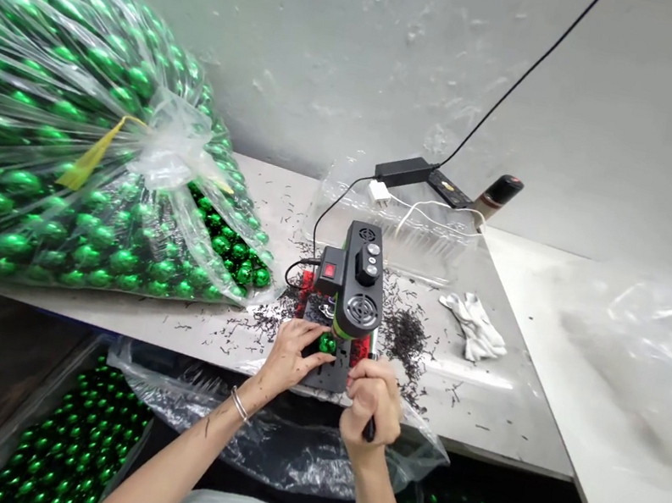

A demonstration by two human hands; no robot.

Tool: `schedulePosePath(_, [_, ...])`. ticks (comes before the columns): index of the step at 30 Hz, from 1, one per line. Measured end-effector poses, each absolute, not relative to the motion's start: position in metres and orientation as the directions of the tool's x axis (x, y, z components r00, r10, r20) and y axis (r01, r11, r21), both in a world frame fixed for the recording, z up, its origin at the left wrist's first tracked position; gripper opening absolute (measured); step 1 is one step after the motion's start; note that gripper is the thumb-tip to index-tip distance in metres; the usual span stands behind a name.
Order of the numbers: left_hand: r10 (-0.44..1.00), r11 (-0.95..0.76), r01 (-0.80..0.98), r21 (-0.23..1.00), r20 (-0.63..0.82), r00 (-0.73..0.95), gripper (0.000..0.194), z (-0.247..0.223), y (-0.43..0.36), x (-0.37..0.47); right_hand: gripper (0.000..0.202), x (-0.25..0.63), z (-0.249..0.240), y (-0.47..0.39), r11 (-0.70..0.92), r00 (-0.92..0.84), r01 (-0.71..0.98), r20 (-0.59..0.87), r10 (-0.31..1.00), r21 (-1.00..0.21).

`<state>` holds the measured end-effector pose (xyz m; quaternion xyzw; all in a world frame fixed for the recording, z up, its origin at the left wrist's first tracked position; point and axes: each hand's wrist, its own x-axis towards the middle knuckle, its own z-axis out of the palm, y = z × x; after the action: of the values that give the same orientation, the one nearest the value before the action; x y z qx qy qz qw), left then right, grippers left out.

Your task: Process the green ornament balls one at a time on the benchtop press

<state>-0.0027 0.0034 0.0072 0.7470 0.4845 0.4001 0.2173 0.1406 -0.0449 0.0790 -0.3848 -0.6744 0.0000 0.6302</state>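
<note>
A shiny green ball is pinched between the thumb and fingers of my left hand, under the head of a small black bench machine. My right hand is wrapped round the machine's black lever handle, whose end shows below the fist. A red switch sits on the machine's left side, where a black cable plugs in. Beneath it lies a dark base plate, with red parts on either side.
A big clear bag of green balls leans on the table's left. Black scraps litter the tabletop. White gloves lie right; a clear plastic tray and power adapter stand behind. More green balls fill a bag below.
</note>
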Motion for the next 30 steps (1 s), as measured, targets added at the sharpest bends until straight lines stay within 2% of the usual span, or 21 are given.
schedulePosePath(3, [0.898,-0.436,0.543,0.718,0.384,0.213,0.035,0.008,0.003,-0.003,0.026,0.142,0.062,-0.042,0.711,0.084,0.548,0.875,0.477,-0.441])
schedulePosePath(15, [0.903,-0.43,0.517,0.74,0.368,0.223,0.036,0.012,0.002,-0.003,0.033,0.137,0.039,-0.042,0.674,0.183,0.547,0.857,0.481,-0.496])
schedulePosePath(20, [0.899,-0.436,0.52,0.735,0.387,0.206,0.036,0.007,0.003,-0.002,0.034,0.138,0.034,-0.039,0.673,0.181,0.563,0.866,0.466,-0.48])
schedulePosePath(22, [0.897,-0.439,0.521,0.732,0.394,0.203,0.036,0.006,0.003,-0.002,0.033,0.14,0.033,-0.037,0.677,0.12,0.593,0.88,0.46,-0.435])
schedulePosePath(26, [0.901,-0.431,0.525,0.734,0.385,0.202,0.036,0.006,0.005,-0.001,0.032,0.143,0.044,-0.037,0.693,0.016,0.629,0.897,0.442,-0.353])
schedulePosePath(30, [0.905,-0.421,0.526,0.739,0.38,0.192,0.034,0.009,0.005,-0.001,0.032,0.14,0.089,-0.039,0.676,0.139,0.574,0.868,0.476,-0.463])
